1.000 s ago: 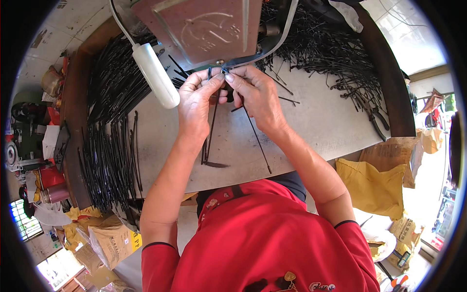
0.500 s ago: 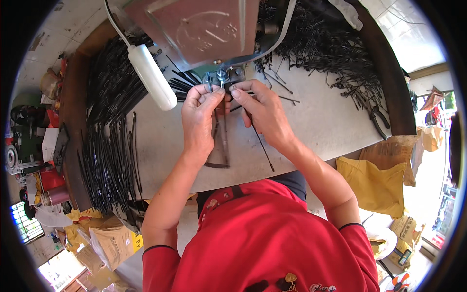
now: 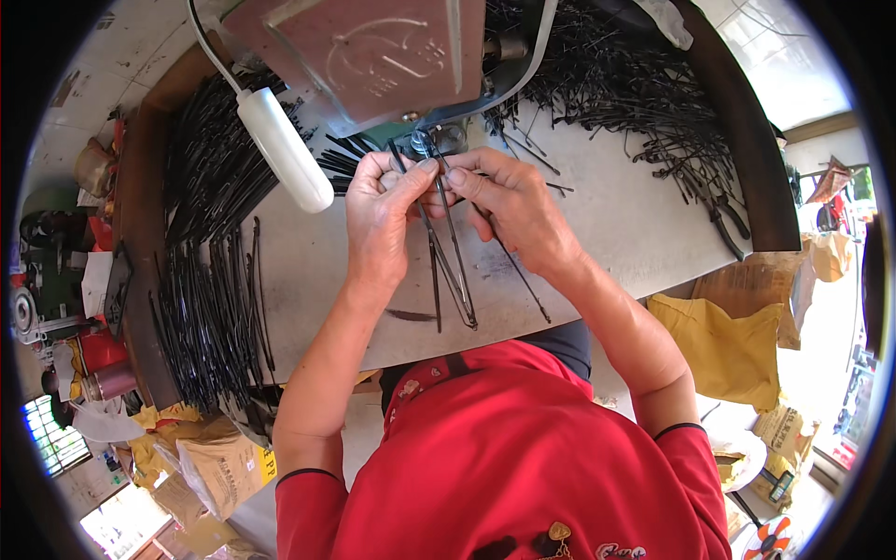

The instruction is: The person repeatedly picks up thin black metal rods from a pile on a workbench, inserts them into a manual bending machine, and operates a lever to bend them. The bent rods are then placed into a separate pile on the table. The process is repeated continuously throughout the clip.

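Note:
My left hand [image 3: 375, 219] is closed in a pinch on long, thin black strips [image 3: 452, 271], which hang toward me and meet in a narrow V at their lower end. Right beside it, my right hand [image 3: 523, 210] pinches with thumb and forefinger at the upper end of the same strips. A thin black rod [image 3: 525, 276] with a small knobbed end slants down from under its fingers. Both hands are close below the small metal working head [image 3: 425, 140] of a reddish-brown machine [image 3: 373, 56]. My fingers hide where the pieces meet.
A white lamp [image 3: 285, 149] hangs left of the machine. Black strips lie in bundles [image 3: 210, 317] on the left, and tangled black rods [image 3: 635, 103] pile up at the far right. Dark-handled pliers [image 3: 723, 219] rest near the right raised edge [image 3: 761, 168] of the metal table [image 3: 607, 233].
The strips' lower ends have swung right and now show a narrow V. My right hand has shifted slightly right, its rod's tip moving with it. The head view has shifted slightly.

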{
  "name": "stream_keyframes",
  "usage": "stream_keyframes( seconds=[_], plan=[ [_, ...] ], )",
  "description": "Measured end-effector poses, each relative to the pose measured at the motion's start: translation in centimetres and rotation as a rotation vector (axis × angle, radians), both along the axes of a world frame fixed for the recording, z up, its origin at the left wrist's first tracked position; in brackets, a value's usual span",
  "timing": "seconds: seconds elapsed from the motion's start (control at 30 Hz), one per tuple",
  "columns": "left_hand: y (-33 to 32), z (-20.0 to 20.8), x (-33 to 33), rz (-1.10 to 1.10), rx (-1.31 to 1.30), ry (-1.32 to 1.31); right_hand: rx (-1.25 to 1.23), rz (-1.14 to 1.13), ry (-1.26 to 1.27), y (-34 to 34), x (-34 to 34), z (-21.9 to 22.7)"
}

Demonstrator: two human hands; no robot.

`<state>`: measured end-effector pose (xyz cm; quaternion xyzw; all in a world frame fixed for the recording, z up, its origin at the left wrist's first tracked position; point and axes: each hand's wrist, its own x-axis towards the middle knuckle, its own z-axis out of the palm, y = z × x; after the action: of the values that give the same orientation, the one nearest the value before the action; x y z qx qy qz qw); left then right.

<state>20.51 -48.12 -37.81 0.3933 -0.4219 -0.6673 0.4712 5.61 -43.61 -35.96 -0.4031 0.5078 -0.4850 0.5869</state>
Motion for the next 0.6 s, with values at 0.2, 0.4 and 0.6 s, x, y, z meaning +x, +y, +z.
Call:
stream_keyframes(
  seconds=[0.2, 0.4, 0.6],
  plan=[
    [-1.0, -0.2, -0.5, 0.054, -0.039, -0.027, 0.021, 0.042, -0.108, -1.9, -0.6, -1.0],
    [-0.7, -0.6, -1.1, 0.11, -0.004, 0.066, 0.066, -0.018, -0.187, -1.8, -0.1, -0.8],
    [-0.6, -0.7, -1.0, 0.117, 0.063, 0.201, 0.011, -0.07, 0.006, -1.7, 1.1, 0.4]
  ],
)
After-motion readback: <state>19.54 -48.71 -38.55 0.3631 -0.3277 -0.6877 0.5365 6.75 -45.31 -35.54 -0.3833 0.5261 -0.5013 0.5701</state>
